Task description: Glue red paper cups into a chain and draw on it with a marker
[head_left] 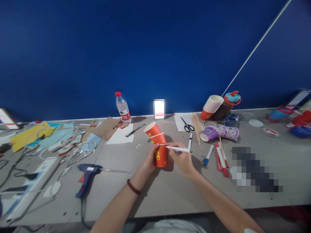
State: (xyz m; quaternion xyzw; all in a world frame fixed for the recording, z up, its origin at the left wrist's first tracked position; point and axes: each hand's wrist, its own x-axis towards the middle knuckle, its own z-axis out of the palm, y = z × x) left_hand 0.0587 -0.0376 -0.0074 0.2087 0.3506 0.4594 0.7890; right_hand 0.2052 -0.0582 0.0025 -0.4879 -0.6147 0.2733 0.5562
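Red paper cups [161, 158], joined end to end in a bent column, are in my left hand [151, 159], which is wrapped round the lower part. Yellow lettering runs down their sides, and white rims mark the joints. My right hand [181, 158] grips a white marker [179, 149] with a green end pointing right. Its other end reaches the side of the column near a white rim; whether the tip touches is too small to tell. Just beyond my right hand lies another white marker [190, 141] with a purple band.
A blue glue gun [88, 176] and a power strip [34, 187] with cables lie left. Behind stand a water bottle [123, 108] and a lit phone [159, 109]. Rightward are scissors [187, 125], stacked cups [212, 106], purple patterned cups [218, 132] and a blue-capped marker [207, 155].
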